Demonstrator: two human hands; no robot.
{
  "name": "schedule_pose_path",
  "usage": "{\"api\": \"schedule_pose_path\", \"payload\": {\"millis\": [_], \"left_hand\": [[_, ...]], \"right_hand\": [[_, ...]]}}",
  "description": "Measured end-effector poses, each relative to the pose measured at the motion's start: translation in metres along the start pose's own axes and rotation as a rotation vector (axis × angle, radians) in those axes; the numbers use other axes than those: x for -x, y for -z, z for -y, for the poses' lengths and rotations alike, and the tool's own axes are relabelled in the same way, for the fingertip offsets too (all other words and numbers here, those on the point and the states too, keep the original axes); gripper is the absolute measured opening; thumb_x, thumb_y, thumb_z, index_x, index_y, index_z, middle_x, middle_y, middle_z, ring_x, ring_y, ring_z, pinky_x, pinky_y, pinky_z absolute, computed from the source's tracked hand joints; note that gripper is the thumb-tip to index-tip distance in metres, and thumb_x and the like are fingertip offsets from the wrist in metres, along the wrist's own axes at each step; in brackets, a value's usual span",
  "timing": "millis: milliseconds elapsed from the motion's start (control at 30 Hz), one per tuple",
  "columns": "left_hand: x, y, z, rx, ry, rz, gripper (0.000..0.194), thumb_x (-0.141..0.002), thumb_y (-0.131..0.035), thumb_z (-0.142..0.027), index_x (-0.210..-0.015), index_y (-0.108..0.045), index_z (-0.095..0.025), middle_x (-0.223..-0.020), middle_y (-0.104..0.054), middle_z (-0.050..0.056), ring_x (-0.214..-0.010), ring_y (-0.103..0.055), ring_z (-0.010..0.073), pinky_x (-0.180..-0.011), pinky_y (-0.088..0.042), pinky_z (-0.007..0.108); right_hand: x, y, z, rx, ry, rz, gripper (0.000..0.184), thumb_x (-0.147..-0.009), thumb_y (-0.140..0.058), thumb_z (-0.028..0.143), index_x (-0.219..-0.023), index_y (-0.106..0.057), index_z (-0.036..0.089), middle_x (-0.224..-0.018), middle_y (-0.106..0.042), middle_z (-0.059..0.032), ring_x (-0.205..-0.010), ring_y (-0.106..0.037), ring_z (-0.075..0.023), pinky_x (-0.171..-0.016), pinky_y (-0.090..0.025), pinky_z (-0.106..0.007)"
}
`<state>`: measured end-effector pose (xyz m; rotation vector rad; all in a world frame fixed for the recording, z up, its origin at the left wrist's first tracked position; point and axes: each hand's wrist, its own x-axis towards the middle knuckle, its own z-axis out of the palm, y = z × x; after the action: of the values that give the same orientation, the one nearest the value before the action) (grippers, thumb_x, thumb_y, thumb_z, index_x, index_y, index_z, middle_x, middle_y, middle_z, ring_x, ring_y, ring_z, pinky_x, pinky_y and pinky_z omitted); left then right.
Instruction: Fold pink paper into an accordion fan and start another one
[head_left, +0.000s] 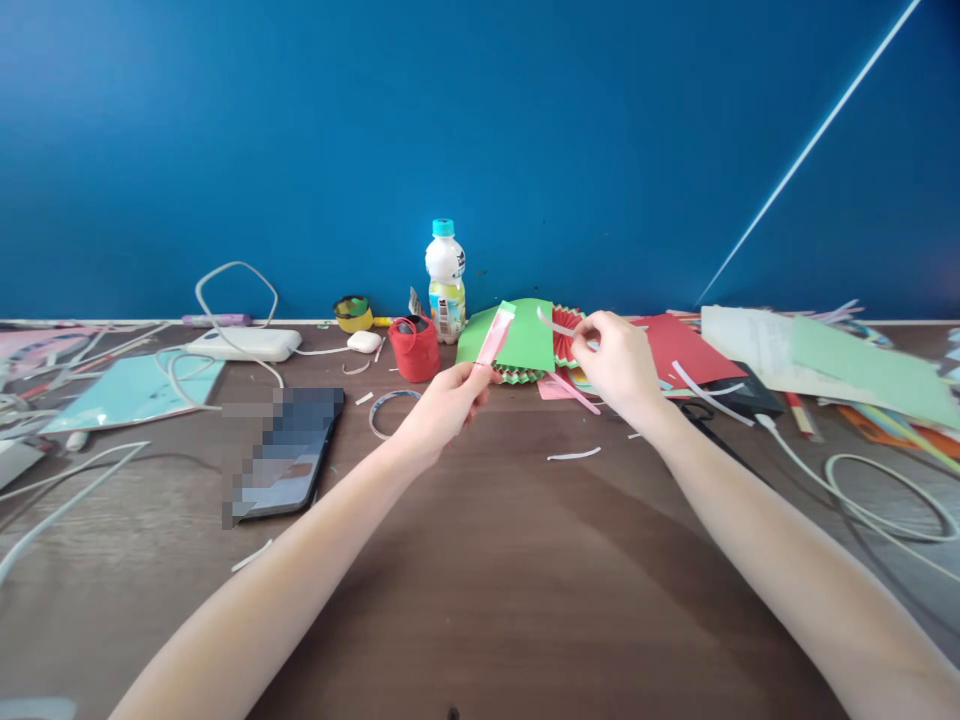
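My left hand point(452, 402) is closed in a pinch on the lower end of a pink paper strip point(496, 336). The strip tilts upward and has a pale, greenish tip. Across from it, my right hand point(621, 362) pinches a thin white strip point(553, 323) whose free end points left toward the pink one. The two strips are apart. Behind the hands lie green paper point(531, 336), a green pleated paper piece point(519, 376) and a red pleated fan point(567, 336), partly covered. A loose white scrap point(574, 455) rests on the table below my right hand.
A bottle point(447, 285) and a red container point(415, 350) stand near the blue wall. At left are a phone point(292, 455), a white device point(247, 344) with cables and a light-blue sheet point(135, 390). Red paper point(686, 352), pale sheets point(847, 365) and a white cable point(892, 525) lie right.
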<state>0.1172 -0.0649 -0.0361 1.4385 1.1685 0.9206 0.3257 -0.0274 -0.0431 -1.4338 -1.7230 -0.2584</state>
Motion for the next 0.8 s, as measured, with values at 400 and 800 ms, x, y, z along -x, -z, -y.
{"api": "schedule_pose_path", "payload": {"millis": [400, 800], "left_hand": [[0.001, 0.003, -0.005, 0.085, 0.017, -0.002, 0.024, -0.079, -0.042, -0.035, -0.079, -0.056, -0.015, -0.06, -0.042, -0.004, -0.043, -0.035, 0.0042, -0.036, -0.023, 0.016], [0.004, 0.002, -0.007, 0.288, 0.061, 0.228, 0.021, -0.08, -0.044, -0.034, -0.078, -0.055, -0.017, -0.06, -0.042, -0.004, -0.043, -0.034, 0.0041, -0.039, -0.027, 0.017]], "right_hand": [[0.004, 0.011, 0.006, 0.189, -0.106, 0.657, 0.035, -0.076, -0.047, 0.025, -0.042, -0.042, 0.02, -0.04, -0.047, -0.0026, -0.04, -0.044, -0.0138, -0.043, -0.027, -0.027], [0.009, 0.003, 0.025, -0.864, -0.213, 0.865, 0.021, -0.081, -0.05, 0.03, -0.09, -0.062, 0.017, -0.093, -0.066, -0.0083, -0.082, -0.062, -0.0163, -0.062, -0.046, -0.027]]}}
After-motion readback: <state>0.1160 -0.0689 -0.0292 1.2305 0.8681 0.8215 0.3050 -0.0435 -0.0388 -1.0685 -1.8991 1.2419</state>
